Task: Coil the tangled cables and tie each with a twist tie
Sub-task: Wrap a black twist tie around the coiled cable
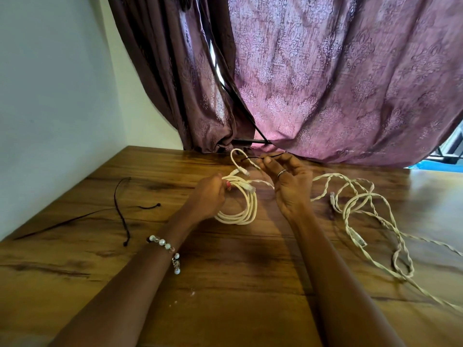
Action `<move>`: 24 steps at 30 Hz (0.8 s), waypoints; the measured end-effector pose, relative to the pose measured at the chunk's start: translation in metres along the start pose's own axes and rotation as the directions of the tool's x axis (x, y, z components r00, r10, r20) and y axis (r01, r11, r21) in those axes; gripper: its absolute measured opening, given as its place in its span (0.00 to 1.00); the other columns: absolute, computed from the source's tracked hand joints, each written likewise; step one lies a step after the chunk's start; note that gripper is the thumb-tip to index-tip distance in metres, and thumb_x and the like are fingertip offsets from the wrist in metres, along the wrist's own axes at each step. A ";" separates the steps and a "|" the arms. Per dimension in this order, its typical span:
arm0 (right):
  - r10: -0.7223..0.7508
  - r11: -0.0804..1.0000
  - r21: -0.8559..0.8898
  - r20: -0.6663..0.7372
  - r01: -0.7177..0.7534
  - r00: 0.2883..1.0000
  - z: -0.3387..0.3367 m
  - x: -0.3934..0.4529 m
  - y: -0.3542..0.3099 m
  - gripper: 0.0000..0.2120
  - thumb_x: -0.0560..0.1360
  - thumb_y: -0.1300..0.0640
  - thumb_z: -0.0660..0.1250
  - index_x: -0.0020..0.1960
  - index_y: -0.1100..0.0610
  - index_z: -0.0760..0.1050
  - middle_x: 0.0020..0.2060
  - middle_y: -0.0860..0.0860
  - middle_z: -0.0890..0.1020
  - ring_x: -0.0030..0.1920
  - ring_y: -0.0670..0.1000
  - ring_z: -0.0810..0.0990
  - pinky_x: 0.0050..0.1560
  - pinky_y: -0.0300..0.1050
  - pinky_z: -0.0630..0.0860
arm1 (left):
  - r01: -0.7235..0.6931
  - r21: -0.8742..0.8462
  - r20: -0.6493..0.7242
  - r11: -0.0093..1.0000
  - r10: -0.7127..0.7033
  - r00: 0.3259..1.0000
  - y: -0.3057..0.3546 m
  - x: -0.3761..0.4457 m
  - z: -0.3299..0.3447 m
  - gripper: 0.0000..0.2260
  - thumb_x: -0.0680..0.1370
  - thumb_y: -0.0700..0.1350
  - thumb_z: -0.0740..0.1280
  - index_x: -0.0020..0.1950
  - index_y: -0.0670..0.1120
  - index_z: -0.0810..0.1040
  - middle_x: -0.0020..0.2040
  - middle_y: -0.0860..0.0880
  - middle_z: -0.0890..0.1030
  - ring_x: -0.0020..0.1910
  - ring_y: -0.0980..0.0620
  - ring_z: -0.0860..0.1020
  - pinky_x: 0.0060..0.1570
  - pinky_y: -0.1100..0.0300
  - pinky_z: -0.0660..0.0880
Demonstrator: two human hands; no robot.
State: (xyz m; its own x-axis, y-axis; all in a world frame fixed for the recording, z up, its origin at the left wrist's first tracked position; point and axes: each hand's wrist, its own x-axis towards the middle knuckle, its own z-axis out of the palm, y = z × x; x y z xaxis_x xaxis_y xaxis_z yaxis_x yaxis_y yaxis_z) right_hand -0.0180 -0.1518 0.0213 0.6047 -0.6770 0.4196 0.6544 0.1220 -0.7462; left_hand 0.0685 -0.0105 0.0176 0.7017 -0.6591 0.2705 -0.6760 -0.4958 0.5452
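A: What surrounds the work?

B: A patterned purple curtain [325, 78] hangs in heavy folds behind a glossy wood-grain table [225, 284]; a plain pale wall [50, 96] stands to the left. Nothing blocks the hands.

A: And on the table?

B: To the right sprawls a loose cream cable [355, 209], twisted like rope, touching the tabletop. Well to the left lie thin dark ties [122, 216], wiry and bent.

A: The hands?

B: The left hand [208, 196], a pearl bracelet [165, 249] on its wrist, grips the top of a coiled cream cable [240, 211], smooth round loops. The right hand [288, 181], wearing a ring [281, 173], pinches a black twist tie [253, 158] just above the coil.
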 end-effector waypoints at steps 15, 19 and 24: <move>0.105 0.948 -0.316 0.417 0.036 0.903 0.001 -0.009 0.013 0.11 0.65 0.76 0.71 0.41 0.62 0.82 0.45 0.60 0.84 0.49 0.59 0.82 0.55 0.51 0.79 | 0.131 -0.084 -0.198 0.988 -0.146 0.969 -0.005 0.004 -0.001 0.11 0.81 0.40 0.58 0.57 0.34 0.74 0.56 0.36 0.78 0.55 0.38 0.75 0.38 0.62 0.60; 0.130 0.939 -0.342 0.442 0.033 0.887 0.000 -0.010 0.013 0.08 0.64 0.74 0.71 0.44 0.71 0.78 0.47 0.60 0.83 0.50 0.57 0.82 0.52 0.48 0.79 | 0.136 -0.106 -0.211 0.985 -0.156 0.965 -0.005 0.002 -0.003 0.11 0.81 0.39 0.58 0.57 0.34 0.75 0.55 0.35 0.79 0.55 0.38 0.76 0.39 0.62 0.61; 0.131 0.950 -0.311 0.458 0.020 0.879 0.000 -0.010 0.015 0.08 0.63 0.72 0.73 0.41 0.65 0.81 0.50 0.63 0.83 0.54 0.61 0.81 0.54 0.50 0.79 | 0.142 -0.129 -0.196 0.981 -0.166 0.966 -0.004 0.002 -0.001 0.11 0.81 0.41 0.60 0.56 0.35 0.76 0.54 0.37 0.80 0.53 0.39 0.77 0.41 0.57 0.66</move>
State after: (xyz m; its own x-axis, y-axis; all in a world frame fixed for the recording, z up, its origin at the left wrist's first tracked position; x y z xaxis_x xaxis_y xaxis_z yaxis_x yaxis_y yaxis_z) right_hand -0.0139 -0.1431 0.0058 0.8254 -0.2466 0.5078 0.4931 -0.1230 -0.8612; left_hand 0.0729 -0.0096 0.0170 0.8345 -0.4438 0.3266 -0.5345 -0.5074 0.6759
